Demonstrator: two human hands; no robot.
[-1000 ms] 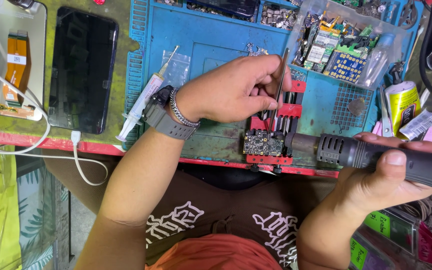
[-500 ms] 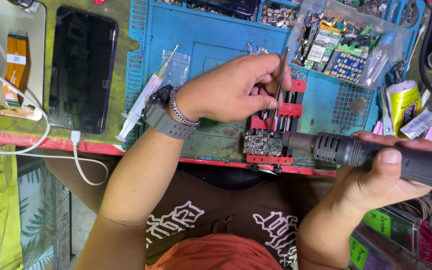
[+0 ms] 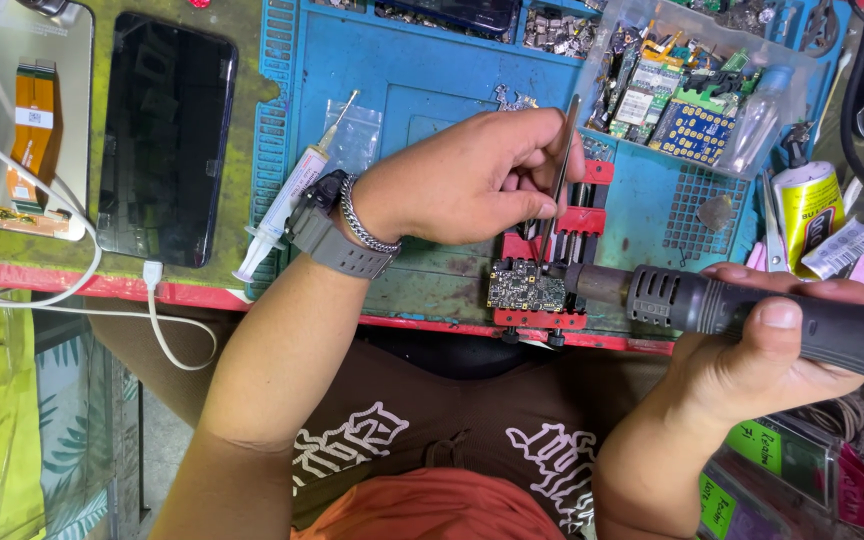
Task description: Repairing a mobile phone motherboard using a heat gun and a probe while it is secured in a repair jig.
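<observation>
My left hand (image 3: 472, 180) pinches thin metal tweezers (image 3: 558, 180), their tips down on a small dark circuit board (image 3: 524, 288). The board is clamped in a red holder (image 3: 552, 250) at the near edge of a blue work mat (image 3: 432, 80). My right hand (image 3: 772, 340) grips the black handle of a hot-air tool (image 3: 752, 310), held level, with its metal nozzle right beside the board's right edge. A grey watch and a chain bracelet sit on my left wrist.
A syringe (image 3: 287, 200) lies on the mat's left edge. To the left lie a dark phone (image 3: 164, 135) and an opened phone back (image 3: 32, 120) with a white cable. A clear tray of circuit parts (image 3: 682, 90) and a yellow can (image 3: 810, 212) stand at right.
The hot-air tool has slid left, bringing its nozzle closer to the clamped board. My left hand and the tweezers stay in place.
</observation>
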